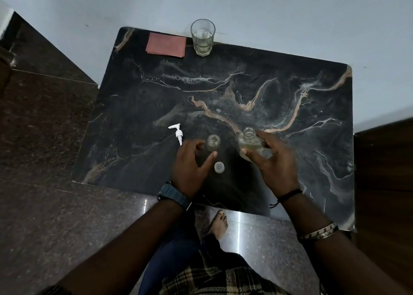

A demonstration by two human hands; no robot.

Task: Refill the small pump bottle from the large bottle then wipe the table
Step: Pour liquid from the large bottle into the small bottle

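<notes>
The small clear bottle (pixel 213 143) stands uncapped near the front of the dark marble table (pixel 223 89). My left hand (pixel 190 162) curls around its lower part, thumb on the right side. The large clear bottle (pixel 250 146), open at the neck and holding pale yellowish liquid, is gripped by my right hand (pixel 276 160). The white pump head (pixel 177 133) lies on the table left of the small bottle. A translucent cap (pixel 219 167) rests between my hands. A folded pink cloth (pixel 166 44) lies at the far left corner.
A drinking glass (pixel 202 37) with some liquid stands at the table's far edge against the wall, right of the cloth. Dark stone floor surrounds the table, and my bare foot (pixel 219 224) is just below its front edge.
</notes>
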